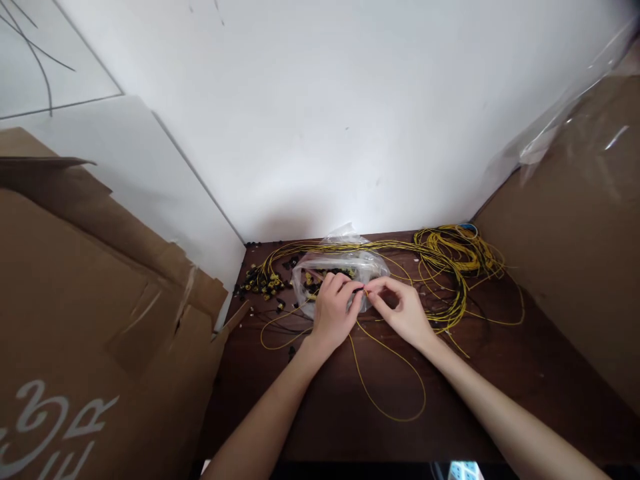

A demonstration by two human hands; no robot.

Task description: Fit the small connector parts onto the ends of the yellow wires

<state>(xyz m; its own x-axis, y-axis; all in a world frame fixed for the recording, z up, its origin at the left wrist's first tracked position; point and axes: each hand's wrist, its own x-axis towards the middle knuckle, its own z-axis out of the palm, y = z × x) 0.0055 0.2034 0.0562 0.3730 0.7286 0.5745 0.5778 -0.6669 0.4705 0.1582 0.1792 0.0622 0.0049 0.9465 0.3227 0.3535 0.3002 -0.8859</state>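
My left hand (pixel 336 308) pinches a small dark piece at its fingertips, too small to make out. Close beside it, my right hand (pixel 400 309) has thumb and forefinger pressed together on the end of a thin yellow wire (pixel 424 393), which loops down over the dark table. Behind both hands lies a clear plastic bag (pixel 373 263) with small black and yellow pieces in it. A bundle of yellow and black wires (pixel 345 247) runs across the bag. At its left end sits a pile of small black and yellow connectors (pixel 267 283).
Coiled yellow wires (pixel 450 250) lie at the back right of the brown table (pixel 350 433). A large cardboard box (pixel 100 300) stands at the left, and another cardboard surface (pixel 575 220) with clear plastic over it at the right. Behind rises a white wall (pixel 320 120).
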